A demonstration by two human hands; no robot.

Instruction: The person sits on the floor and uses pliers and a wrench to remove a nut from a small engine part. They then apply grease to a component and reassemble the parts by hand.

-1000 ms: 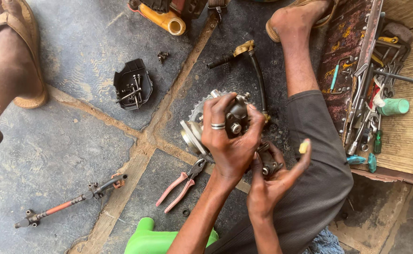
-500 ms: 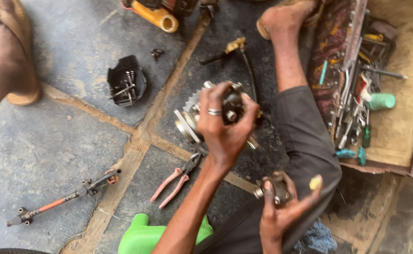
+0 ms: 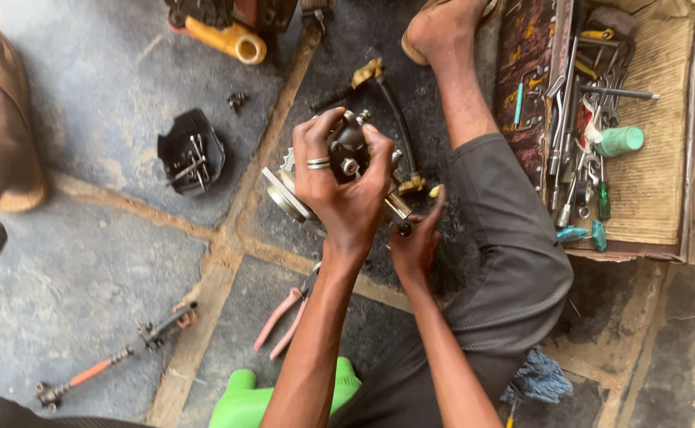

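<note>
Left hand (image 3: pixel 346 186), ring on one finger, is clamped over the top of the grimy metal engine part (image 3: pixel 347 150), fingers wrapped tight. Right hand (image 3: pixel 416 238) sits just beneath, fingertips pinched against the part's underside. Pink-handled pliers (image 3: pixel 280 317) lie below the grip.

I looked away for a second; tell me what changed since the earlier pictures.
The right hand, which had dropped toward the lap with a small part, has come back up beside the metal engine part. The left hand keeps its grip on that part. The pliers and black tray of bolts stayed put.
</note>
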